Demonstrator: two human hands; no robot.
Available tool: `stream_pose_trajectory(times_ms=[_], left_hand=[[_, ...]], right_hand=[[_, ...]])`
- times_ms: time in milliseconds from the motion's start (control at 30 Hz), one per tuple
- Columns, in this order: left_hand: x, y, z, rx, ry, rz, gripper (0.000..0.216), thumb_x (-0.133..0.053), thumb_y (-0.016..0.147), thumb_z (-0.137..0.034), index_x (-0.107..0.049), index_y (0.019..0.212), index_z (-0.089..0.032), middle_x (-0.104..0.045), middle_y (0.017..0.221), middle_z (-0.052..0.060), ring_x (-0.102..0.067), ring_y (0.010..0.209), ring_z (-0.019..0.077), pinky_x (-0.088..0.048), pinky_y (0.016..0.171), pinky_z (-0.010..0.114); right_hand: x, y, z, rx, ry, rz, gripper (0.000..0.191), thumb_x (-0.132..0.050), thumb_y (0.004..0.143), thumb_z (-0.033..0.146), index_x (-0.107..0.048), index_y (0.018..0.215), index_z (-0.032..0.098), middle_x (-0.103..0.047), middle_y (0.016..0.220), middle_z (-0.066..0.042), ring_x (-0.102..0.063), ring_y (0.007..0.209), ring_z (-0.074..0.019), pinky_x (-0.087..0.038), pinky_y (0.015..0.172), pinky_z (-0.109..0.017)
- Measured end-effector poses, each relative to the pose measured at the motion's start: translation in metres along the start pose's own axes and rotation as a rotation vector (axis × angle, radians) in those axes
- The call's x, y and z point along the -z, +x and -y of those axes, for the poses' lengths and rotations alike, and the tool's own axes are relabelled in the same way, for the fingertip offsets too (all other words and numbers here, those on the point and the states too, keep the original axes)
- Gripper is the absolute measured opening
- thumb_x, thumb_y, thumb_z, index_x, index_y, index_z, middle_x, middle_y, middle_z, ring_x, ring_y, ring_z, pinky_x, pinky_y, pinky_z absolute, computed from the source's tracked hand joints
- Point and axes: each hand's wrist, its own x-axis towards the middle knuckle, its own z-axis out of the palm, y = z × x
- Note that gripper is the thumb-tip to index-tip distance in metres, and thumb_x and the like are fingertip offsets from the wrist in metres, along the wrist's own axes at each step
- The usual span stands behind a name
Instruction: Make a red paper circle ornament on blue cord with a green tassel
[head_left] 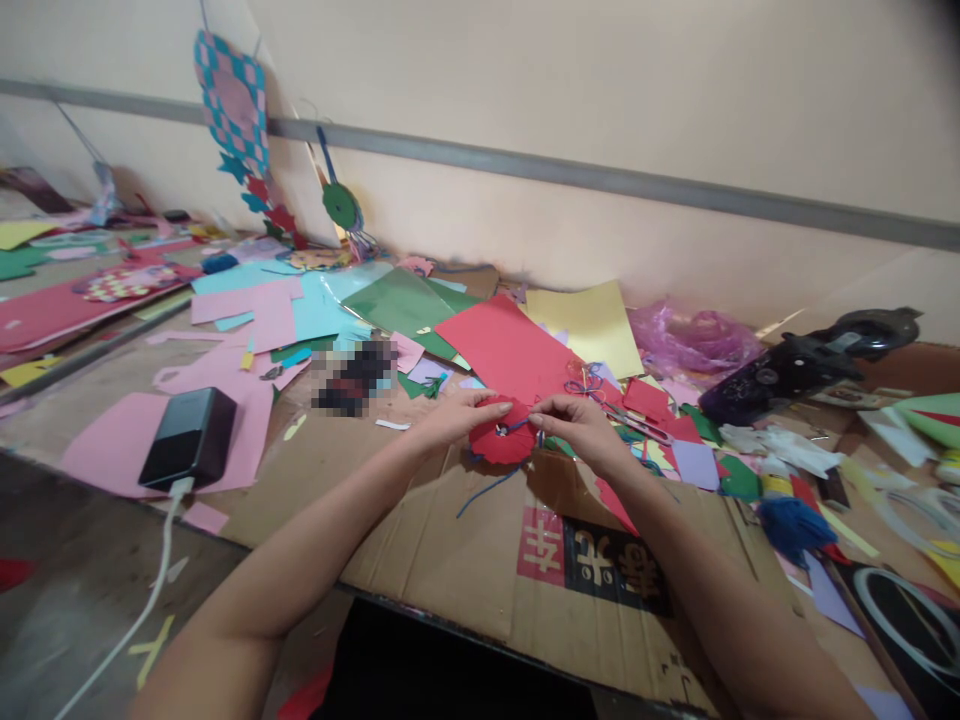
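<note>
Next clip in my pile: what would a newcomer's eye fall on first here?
Probably the red paper disc at the centre, held by the left hand while the right hand pinches a blue cord over it. Next, likely the blue-and-pink checkered hanging against the wall at upper left. The dark box with a white cable stands out at left, on pink paper.

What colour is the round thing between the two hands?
Red. The round piece shows best in the head view.
</note>
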Motion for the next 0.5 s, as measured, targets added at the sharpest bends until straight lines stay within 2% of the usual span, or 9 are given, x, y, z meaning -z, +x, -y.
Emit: stream_pose_trajectory(times_ms=[500], left_hand=[[0.0009, 0.0025, 0.0036, -0.005, -0.022, -0.004, 0.035, -0.069, 0.078, -0.048, -0.070, 0.090, -0.014, -0.070, 0.092, 0.011, -0.061, 0.080, 0.0182, -0.048, 0.072, 0.029]], right_hand=[[-0.0010, -0.0001, -0.0003, -0.010, 0.028, 0.007, 0.030, -0.072, 0.072, 0.046, -0.066, 0.076, 0.017, -0.064, 0.071, -0.001, -0.055, 0.066, -0.0146, -0.044, 0.065, -0.029]])
